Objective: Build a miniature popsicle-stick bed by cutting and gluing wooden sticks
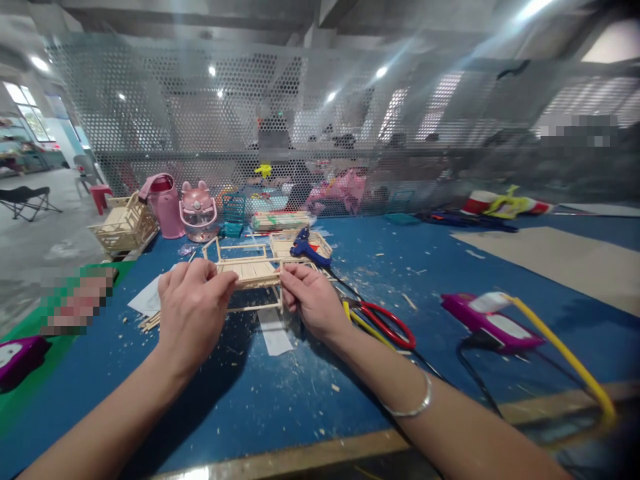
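Between my two hands is a small frame of thin wooden sticks [250,269], with a slatted panel across its middle and legs below. My left hand [195,300] pinches its left end between thumb and fingers. At the right end, my right hand [311,297] grips the frame near an upright stick, fingers pressed together. Just behind, a blue glue gun [311,252] rests on another stick piece [283,245]. Red-handled scissors [387,325] lie right of my right hand. A white paper strip [274,331] is on the table under the frame.
On the blue table [200,413], a pink bottle [167,210] and a clear pink jug [199,217] stand behind my left hand. A stick model [125,223] is at far left. A purple device [490,322] with a yellow cable lies right. Perforated metal screens [225,120] rise behind.
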Demonstrator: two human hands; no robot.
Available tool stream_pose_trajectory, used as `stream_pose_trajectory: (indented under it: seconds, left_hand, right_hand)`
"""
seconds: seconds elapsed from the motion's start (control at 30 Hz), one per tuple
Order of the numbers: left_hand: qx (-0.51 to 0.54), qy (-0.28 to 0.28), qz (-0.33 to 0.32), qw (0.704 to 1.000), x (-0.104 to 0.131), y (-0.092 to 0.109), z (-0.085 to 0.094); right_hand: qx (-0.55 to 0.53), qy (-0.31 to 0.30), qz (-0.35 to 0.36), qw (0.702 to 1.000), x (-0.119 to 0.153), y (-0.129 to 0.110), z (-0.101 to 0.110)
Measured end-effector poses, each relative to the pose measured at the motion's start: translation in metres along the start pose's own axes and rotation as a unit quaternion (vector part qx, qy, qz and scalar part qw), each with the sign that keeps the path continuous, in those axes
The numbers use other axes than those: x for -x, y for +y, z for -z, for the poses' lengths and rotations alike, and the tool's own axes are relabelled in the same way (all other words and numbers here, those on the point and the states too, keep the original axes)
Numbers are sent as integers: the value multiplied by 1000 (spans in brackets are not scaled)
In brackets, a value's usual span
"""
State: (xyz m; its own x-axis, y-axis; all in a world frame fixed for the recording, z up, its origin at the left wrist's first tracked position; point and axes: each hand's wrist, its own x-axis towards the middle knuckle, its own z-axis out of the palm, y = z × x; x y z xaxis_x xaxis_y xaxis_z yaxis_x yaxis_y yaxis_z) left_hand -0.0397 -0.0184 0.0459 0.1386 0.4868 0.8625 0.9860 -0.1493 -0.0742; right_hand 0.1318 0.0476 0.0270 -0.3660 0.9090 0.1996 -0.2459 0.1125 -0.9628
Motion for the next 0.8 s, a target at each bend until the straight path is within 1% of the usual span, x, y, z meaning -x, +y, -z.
stream_pose_trajectory:
  seconds: [0.07, 0.1, 0.13, 0.17, 0.2, 0.27, 0.3, 0.33, 0.4, 0.43, 0.47, 0.53, 0.6, 0.67, 0.73, 0.8]
  left_hand:
    - [64, 62, 6, 996, 1, -3, 2]
    - [105, 91, 20, 990, 2, -5, 3]
    - [151, 109, 51, 981, 3, -7, 5]
    - [204, 116, 97, 967, 4, -9, 5]
    - [262, 116, 150, 946, 5, -10, 6]
    - [358, 95, 244, 896, 7, -14, 4]
    - [386, 77, 272, 878, 8, -15, 3]
    - [402, 53, 285, 869, 10, -16, 0]
    - [406, -11, 306, 861, 14, -17, -5]
    - [411, -42, 321, 852, 16, -17, -8]
    - [424, -66, 338, 838, 18, -16, -10]
    - [461, -92, 366, 803, 21, -13, -13]
    - [498, -94, 379, 774, 23, -10, -13]
    - [529, -85, 382, 753, 23, -6, -13]
    - [547, -66, 387, 740, 24, -3, -13]
    - [549, -46, 390, 738, 24, -1, -13]
  right_hand:
    - [-4, 1, 10, 1000, -1, 1, 0]
    - [-4, 1, 13, 1000, -1, 2, 0]
    - [-1, 2, 17, 1000, -2, 2, 0]
    - [3, 4, 21, 1000, -2, 1, 1]
    - [8, 5, 25, 1000, -2, 1, 1]
    - [17, 7, 31, 999, -3, -1, 3]
    - [20, 7, 33, 999, -3, -2, 4]
    - [22, 7, 34, 999, -3, -2, 4]
    - [25, 7, 35, 999, -4, -2, 6]
    - [25, 7, 34, 999, -4, -2, 6]
    - [23, 6, 33, 999, -4, -1, 6]
    - [20, 2, 30, 999, -3, 1, 5]
    - [26, -4, 25, 999, -2, 1, 4]
    - [48, -1, 20, 999, -3, -2, 6]
    - [84, 29, 23, 996, -8, -11, 14]
    - [143, 84, 37, 985, -21, -22, 31]
